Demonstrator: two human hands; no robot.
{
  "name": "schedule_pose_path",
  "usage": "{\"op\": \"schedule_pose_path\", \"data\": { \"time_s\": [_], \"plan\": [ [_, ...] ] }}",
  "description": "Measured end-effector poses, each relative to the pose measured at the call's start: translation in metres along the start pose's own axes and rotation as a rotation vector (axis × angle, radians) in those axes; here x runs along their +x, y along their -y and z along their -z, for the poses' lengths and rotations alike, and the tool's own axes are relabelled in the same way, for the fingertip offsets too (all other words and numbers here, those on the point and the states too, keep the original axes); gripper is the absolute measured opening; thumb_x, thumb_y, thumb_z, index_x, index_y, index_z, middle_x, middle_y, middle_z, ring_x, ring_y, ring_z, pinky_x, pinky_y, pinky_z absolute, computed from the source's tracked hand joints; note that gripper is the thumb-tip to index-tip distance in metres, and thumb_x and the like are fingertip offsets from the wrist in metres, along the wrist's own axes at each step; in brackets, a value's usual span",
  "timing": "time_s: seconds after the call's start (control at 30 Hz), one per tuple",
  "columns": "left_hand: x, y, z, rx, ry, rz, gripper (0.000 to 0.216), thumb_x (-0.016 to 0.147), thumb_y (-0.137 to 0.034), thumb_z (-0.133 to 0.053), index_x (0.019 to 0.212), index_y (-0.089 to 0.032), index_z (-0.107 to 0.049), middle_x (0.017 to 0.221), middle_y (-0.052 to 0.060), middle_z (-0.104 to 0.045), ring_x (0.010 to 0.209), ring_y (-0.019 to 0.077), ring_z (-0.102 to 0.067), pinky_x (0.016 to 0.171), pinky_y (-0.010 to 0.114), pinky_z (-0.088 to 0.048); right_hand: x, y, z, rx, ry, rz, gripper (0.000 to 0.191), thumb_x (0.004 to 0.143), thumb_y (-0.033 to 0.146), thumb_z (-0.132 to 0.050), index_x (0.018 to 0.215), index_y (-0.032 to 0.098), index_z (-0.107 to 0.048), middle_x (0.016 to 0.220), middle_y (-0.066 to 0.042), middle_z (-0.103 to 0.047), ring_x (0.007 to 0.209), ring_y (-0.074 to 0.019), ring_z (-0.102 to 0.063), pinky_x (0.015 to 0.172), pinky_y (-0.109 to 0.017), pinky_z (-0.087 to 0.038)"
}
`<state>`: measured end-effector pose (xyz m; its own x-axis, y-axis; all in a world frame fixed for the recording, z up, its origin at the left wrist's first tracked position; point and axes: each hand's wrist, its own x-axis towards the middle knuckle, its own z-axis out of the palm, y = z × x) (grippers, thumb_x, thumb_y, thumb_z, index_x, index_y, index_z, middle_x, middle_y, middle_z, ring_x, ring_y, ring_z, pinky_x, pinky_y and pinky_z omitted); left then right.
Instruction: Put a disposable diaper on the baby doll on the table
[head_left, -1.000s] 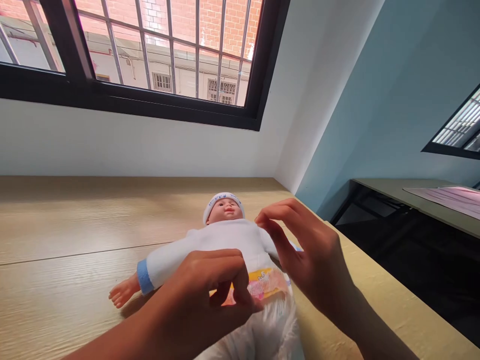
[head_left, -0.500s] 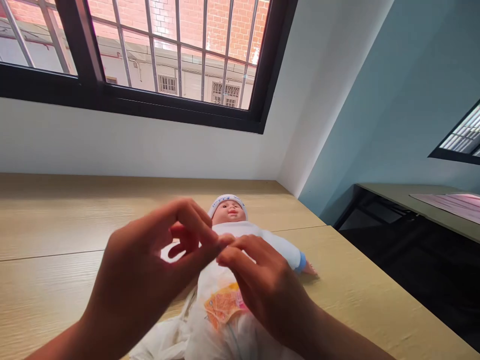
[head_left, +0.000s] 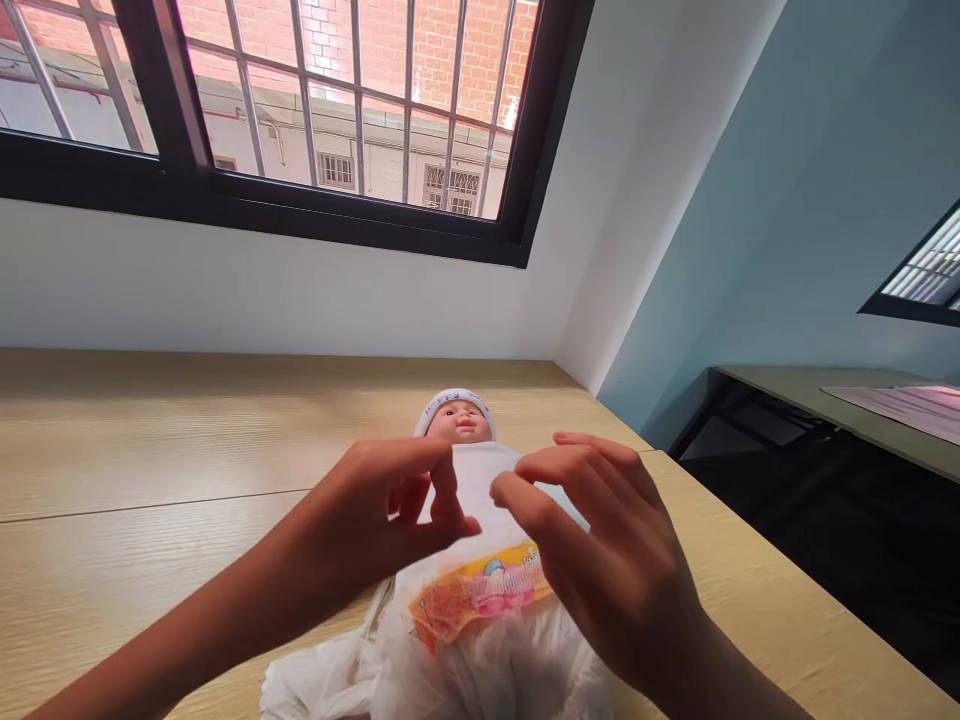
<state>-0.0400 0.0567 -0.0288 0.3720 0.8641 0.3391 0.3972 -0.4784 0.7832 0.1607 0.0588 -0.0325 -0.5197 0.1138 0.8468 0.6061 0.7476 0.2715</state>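
Hovering apart with fingers curved and released, left hand (head_left: 367, 520) and right hand (head_left: 607, 550) gripping nothing. Lying face-up just below the fingertips, a baby doll (head_left: 476, 490) in a white nappy (head_left: 487, 660).

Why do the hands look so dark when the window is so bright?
In the head view, daylight makes the window very bright, with glare by its bars; the left hand and right hand show us their shaded sides, so they look dark.

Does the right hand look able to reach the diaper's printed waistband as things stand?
Likely yes: the right hand hovers just over the diaper's printed waistband, with nothing between them.
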Motion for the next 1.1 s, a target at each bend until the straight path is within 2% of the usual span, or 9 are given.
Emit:
{"op": "schedule_pose_path", "data": {
  "time_s": [0.1, 0.2, 0.33, 0.47, 0.6, 0.7, 0.77, 0.87, 1.1],
  "plan": [
    [-0.004, -0.006, -0.004, -0.003, 0.072, -0.048, 0.022, 0.082, -0.015, -0.068, 0.063, -0.018, -0.057, 0.06, -0.008, -0.05, 0.054, 0.0056, -0.042, 0.048, 0.013, -0.035, -0.002, -0.004, -0.004, 0.015, -0.001, -0.016, 0.027, 0.09, -0.007, -0.049, 0.086, 0.015, -0.064, 0.076, -0.002, -0.065, 0.074, -0.013, -0.058, 0.086, -0.032, -0.048],
    [-0.009, -0.012, -0.006, -0.007, 0.037, -0.107, 0.024, 0.08, -0.01, -0.07, 0.062, -0.018, -0.057, 0.059, -0.009, -0.049, 0.052, 0.0043, -0.041, 0.047, 0.011, -0.035, -0.005, -0.006, -0.008, 0.07, 0.015, -0.039, 0.022, 0.093, -0.003, -0.051, 0.089, 0.015, -0.063, 0.079, -0.001, -0.065, 0.076, -0.013, -0.056, 0.083, -0.031, -0.046],
    [-0.013, -0.021, -0.007, -0.01, -0.12, -0.128, 0.025, 0.076, -0.011, -0.075, 0.057, -0.018, -0.059, 0.058, -0.009, -0.053, 0.05, 0.0031, -0.042, 0.046, 0.011, -0.034, -0.008, -0.005, -0.012, 0.165, 0.031, -0.072, 0.017, 0.094, 0.0, -0.053, 0.093, 0.015, -0.061, 0.082, 0.0, -0.065, 0.076, -0.0121, -0.055, 0.085, -0.031, -0.045],
    [-0.019, -0.025, -0.008, -0.052, -0.268, -0.146, 0.029, 0.074, -0.01, -0.077, 0.056, -0.019, -0.056, 0.057, -0.011, -0.055, 0.048, 0.0016, -0.042, 0.044, 0.008, -0.033, -0.009, -0.003, -0.014, 0.206, 0.032, -0.088, 0.023, 0.088, -0.007, -0.053, 0.092, 0.015, -0.061, 0.079, 0.0, -0.064, 0.073, -0.0114, -0.055, 0.085, -0.031, -0.045],
    [-0.023, -0.024, -0.011, -0.034, -0.499, -0.175, 0.022, 0.075, -0.01, -0.075, 0.069, -0.027, -0.063, 0.059, -0.014, -0.061, 0.046, 0.0019, -0.05, 0.044, 0.005, -0.041, -0.009, 0.002, -0.013, 0.226, 0.026, -0.099, 0.027, 0.085, -0.009, -0.054, 0.094, 0.015, -0.064, 0.08, -0.001, -0.066, 0.073, -0.0124, -0.058, 0.081, -0.031, -0.045],
    [-0.019, -0.022, -0.012, -0.006, -0.6, -0.082, 0.015, 0.076, -0.017, -0.076, 0.075, -0.028, -0.066, 0.06, -0.011, -0.062, 0.048, 0.0047, -0.056, 0.045, 0.008, -0.046, -0.009, 0.009, -0.011, 0.242, 0.033, -0.071, 0.025, 0.088, -0.007, -0.051, 0.096, 0.013, -0.064, 0.078, -0.002, -0.066, 0.072, -0.0124, -0.058, 0.081, -0.031, -0.047],
    [-0.014, -0.02, -0.01, 0.012, -0.553, -0.037, 0.012, 0.076, -0.02, -0.075, 0.07, -0.025, -0.065, 0.057, -0.009, -0.063, 0.049, 0.0067, -0.057, 0.045, 0.01, -0.046, -0.009, 0.013, -0.01, 0.218, 0.04, -0.04, 0.025, 0.089, -0.006, -0.045, 0.092, 0.012, -0.063, 0.076, -0.003, -0.065, 0.07, -0.0125, -0.058, 0.082, -0.031, -0.048],
    [-0.008, -0.015, -0.005, 0.071, -0.451, -0.058, 0.016, 0.076, -0.019, -0.069, 0.062, -0.021, -0.062, 0.057, -0.006, -0.063, 0.05, 0.0079, -0.054, 0.047, 0.014, -0.046, -0.009, 0.016, -0.009, 0.128, 0.07, 0.012, 0.027, 0.09, -0.005, -0.04, 0.088, 0.011, -0.062, 0.072, -0.003, -0.063, 0.07, -0.0137, -0.059, 0.085, -0.032, -0.049],
    [-0.003, -0.003, 0.0, 0.105, -0.177, -0.092, 0.022, 0.08, -0.013, -0.06, 0.06, -0.019, -0.053, 0.056, -0.007, -0.047, 0.051, 0.0066, -0.041, 0.046, 0.015, -0.036, -0.005, 0.005, -0.008, -0.032, 0.107, 0.115, 0.027, 0.093, -0.003, -0.039, 0.089, 0.011, -0.062, 0.076, -0.004, -0.067, 0.073, -0.0156, -0.062, 0.092, -0.036, -0.048]
  ]
}}
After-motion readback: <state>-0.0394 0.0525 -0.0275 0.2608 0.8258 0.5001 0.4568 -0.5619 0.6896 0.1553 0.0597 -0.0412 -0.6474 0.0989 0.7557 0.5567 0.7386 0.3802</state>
